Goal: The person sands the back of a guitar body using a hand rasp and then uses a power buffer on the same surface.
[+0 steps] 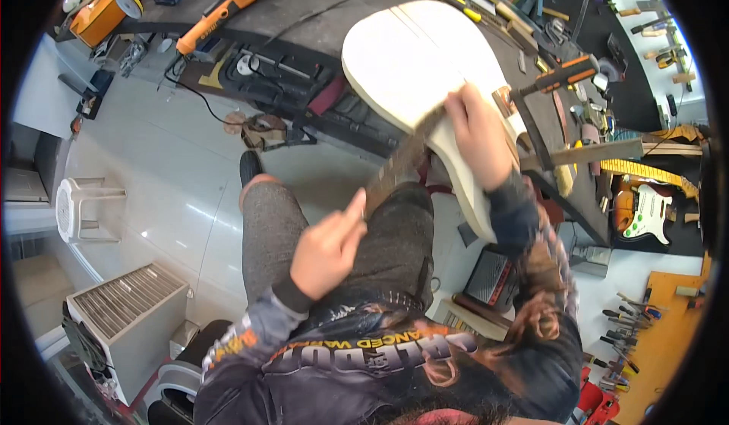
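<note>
A pale, unpainted guitar body (418, 64) lies on the workbench, its near edge jutting out over my legs. Against the inner curve of that edge rests a long flat file (399, 163), slanted and slightly blurred. My left hand (328, 249) is closed round the file's near end, in front of my lap. At the far end, over the guitar body's edge, my right hand (480, 133) pinches the file with its fingers. A clamp with an orange and black handle (568, 73) stands at the guitar body's right side, just beyond my right hand.
An orange power tool (231, 4) with a cord lies on the workbench (319, 15) at the far left. Hand tools and wood strips crowd the far right. A white stool (91, 205) and a slatted box (129, 303) stand left. A sunburst guitar (645, 209) hangs right.
</note>
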Available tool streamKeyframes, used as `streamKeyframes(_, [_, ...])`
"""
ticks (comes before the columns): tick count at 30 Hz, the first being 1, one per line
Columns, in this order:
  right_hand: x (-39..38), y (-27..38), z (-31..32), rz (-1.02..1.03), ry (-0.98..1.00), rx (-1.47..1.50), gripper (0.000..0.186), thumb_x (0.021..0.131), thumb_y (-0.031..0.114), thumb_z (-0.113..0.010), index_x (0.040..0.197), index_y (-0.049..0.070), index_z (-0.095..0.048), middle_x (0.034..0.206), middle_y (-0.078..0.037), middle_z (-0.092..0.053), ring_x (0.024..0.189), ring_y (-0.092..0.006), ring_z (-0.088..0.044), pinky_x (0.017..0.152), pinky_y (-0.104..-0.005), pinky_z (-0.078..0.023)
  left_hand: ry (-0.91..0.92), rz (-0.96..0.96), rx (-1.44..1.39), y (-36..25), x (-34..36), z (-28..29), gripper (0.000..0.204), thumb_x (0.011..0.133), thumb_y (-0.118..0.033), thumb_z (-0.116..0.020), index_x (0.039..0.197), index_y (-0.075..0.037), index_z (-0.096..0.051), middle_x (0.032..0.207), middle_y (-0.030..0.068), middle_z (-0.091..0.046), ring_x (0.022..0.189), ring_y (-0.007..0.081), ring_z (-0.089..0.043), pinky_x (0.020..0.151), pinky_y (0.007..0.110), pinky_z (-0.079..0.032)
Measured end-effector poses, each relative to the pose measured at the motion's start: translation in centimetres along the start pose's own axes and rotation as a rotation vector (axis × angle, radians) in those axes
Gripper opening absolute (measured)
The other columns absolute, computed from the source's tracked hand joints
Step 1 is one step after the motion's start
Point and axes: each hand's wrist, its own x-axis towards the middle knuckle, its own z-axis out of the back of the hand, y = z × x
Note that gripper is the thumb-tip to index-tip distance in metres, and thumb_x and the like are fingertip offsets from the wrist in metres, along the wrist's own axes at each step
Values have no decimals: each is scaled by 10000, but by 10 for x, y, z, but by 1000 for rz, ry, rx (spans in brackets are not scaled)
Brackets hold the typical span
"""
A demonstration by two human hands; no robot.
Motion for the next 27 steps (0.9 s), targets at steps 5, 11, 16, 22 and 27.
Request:
streamKeyframes(5, [79,3,-30,104,-85,113,189,1110,201,-641,1121,16,-603,999,-272,-750,969,-502,-723,831,-530,-565,-180,-60,-26,15,60,6,607,1029,-30,-719,1617,-43,-573,982,239,-737,838,424,-729,746,473,-584])
streamKeyframes(11, [4,13,-9,43,0,72,192,1111,184,-647,1073,4,-588,1002,-271,-727,953,-490,-705,820,-533,-552,-51,-1,8,9,-1,4,605,1017,23,-699,1610,-40,-596,944,220,-739,849,345,-767,846,425,-611])
streamKeyframes(16, [114,9,-34,130,-16,59,273,1106,256,-665,1166,-2,-596,1016,-274,-751,979,-480,-721,850,-520,-564,-187,133,-181,8,71,31,550,1068,-38,-686,1609,-41,-584,1027,237,-781,782,240,-720,749,369,-572])
streamKeyframes(22, [39,22,49,29,-7,133,324,1115,243,-666,1307,-16,-635,1059,-169,-733,981,-295,-713,905,-411,-563,-434,275,-651,53,24,52,492,1163,-115,-609,1639,-14,-537,875,-9,-637,612,18,-523,525,211,-425])
streamKeyframes(27, [-89,-3,105,-240,-4,290,95,1012,13,-603,1028,-23,-690,943,-106,-716,900,-183,-698,832,-354,-567,-640,331,-787,137,7,58,422,1145,-138,-650,1515,18,-519,808,-6,-584,498,60,-466,437,245,-385])
